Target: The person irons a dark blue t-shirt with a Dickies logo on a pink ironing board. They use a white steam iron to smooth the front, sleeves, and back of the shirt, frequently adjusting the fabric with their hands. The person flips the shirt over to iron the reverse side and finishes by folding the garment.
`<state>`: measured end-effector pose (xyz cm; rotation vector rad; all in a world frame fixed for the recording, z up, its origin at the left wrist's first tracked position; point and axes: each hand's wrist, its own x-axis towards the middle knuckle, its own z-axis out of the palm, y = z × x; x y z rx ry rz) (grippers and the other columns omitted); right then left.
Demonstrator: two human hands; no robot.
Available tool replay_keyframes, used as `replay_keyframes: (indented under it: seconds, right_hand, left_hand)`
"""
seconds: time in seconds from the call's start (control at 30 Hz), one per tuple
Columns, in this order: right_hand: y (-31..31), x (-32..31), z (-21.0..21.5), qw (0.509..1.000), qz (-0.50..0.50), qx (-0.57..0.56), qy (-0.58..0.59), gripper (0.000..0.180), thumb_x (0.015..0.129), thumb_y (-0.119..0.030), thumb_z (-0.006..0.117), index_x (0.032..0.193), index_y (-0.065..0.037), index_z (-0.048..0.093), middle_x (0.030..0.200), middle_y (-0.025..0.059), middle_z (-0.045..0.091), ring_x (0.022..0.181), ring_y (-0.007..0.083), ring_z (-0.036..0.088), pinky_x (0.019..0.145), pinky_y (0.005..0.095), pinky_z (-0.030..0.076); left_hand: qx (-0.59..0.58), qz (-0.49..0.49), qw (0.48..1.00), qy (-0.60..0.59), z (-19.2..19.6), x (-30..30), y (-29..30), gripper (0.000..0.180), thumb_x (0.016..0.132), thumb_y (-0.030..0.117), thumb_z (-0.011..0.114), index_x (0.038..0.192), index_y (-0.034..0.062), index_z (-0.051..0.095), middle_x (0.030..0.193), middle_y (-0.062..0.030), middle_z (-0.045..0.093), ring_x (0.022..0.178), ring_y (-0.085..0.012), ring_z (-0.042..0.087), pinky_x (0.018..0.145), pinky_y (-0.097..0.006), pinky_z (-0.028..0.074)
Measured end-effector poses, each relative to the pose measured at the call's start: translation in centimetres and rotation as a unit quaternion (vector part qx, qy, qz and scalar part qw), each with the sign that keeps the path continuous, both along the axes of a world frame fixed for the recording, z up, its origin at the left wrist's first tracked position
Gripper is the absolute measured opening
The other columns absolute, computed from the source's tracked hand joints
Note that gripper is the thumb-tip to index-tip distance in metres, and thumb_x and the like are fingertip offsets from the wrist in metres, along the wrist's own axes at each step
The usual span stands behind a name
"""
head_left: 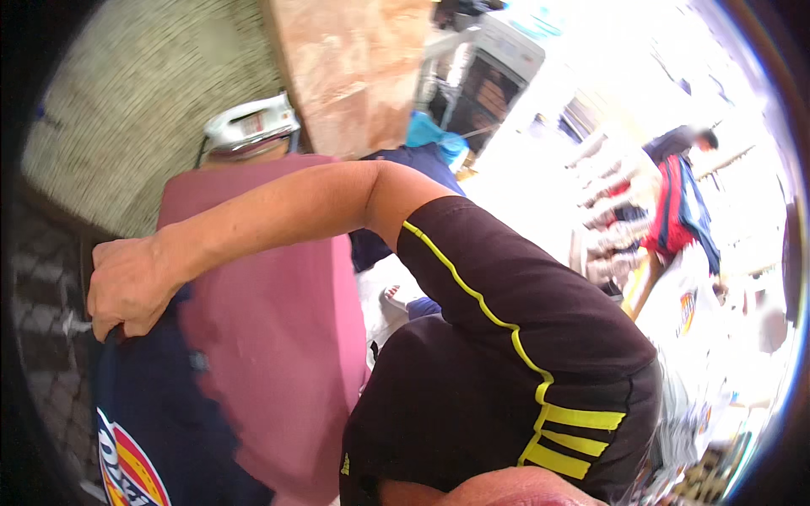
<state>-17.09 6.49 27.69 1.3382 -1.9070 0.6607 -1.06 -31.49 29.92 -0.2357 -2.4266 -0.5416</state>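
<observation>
My right hand [131, 282] reaches across from the right, its fingers curled down and closed on the upper edge of a navy T-shirt [186, 388]. The shirt lies spread over the left side of an ironing board with a mauve cover [278, 312]. A round red, orange and white print shows on the shirt at the lower left. At the board's far end a white iron [251, 125] stands, beyond my forearm and apart from my hand. My left hand does not show.
A ribbed pale surface [152, 101] lies behind the iron, beside a marbled pinkish panel [346, 76]. Dark and bright blue cloths [434, 131] lie past the board. To the right, folded garments [612, 207] are stacked, and another person [675, 143] stands near a red garment [671, 202].
</observation>
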Motion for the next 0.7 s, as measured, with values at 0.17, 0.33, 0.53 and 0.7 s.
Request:
replay_keyframes:
  seconds: [0.17, 0.33, 0.53, 0.7]
  right_hand:
    - [4.7, 4.5, -11.4, 0.973, -0.215, 0.05, -0.067, 0.031, 0.072, -0.035, 0.07, 0.099, -0.019, 0.07, 0.085, 0.0033, 0.065, 0.089, 0.0261, 0.066, 0.071, 0.0475, 0.049]
    - [5.1, 9.0, -24.6, 0.884, -0.201, 0.198, -0.372, 0.049, 0.077, -0.049, 0.078, 0.117, -0.022, 0.07, 0.123, 0.0119, 0.057, 0.115, 0.039, 0.053, 0.089, 0.0485, 0.051]
    - [5.9, 10.6, -27.6, 0.903, -0.247, 0.032, -0.351, 0.054, 0.081, -0.045, 0.075, 0.124, -0.015, 0.065, 0.125, 0.0118, 0.057, 0.116, 0.038, 0.052, 0.096, 0.0469, 0.048]
    - [6.3, 9.8, -27.0, 0.908, -0.244, 0.02, -0.34, 0.053, 0.083, -0.04, 0.074, 0.127, -0.013, 0.062, 0.123, 0.0127, 0.06, 0.117, 0.0381, 0.052, 0.097, 0.048, 0.047]
  left_hand:
    - [-0.077, -0.033, 0.984, -0.154, -3.0, -3.3, 3.1, 0.042, 0.099, 0.034, 0.061, 0.128, 0.0035, 0.062, 0.127, -0.0204, 0.062, 0.107, -0.0384, 0.061, 0.096, -0.047, 0.047]
    - [-0.097, -0.084, 0.913, -0.387, -13.1, -5.4, 0.8, 0.052, 0.097, 0.056, 0.055, 0.129, 0.0162, 0.065, 0.131, -0.0193, 0.064, 0.109, -0.041, 0.063, 0.102, -0.044, 0.046]
    - [-0.122, -0.133, 0.912, -0.369, -17.3, -6.3, 0.9, 0.052, 0.088, 0.039, 0.073, 0.11, -0.0077, 0.068, 0.103, -0.0271, 0.069, 0.092, -0.036, 0.065, 0.088, -0.042, 0.049]
    - [-0.205, -0.13, 0.884, -0.4, -16.4, -7.8, 2.9, 0.045, 0.092, 0.029, 0.068, 0.116, -0.0087, 0.064, 0.107, -0.0227, 0.068, 0.097, -0.0303, 0.063, 0.091, -0.038, 0.048]
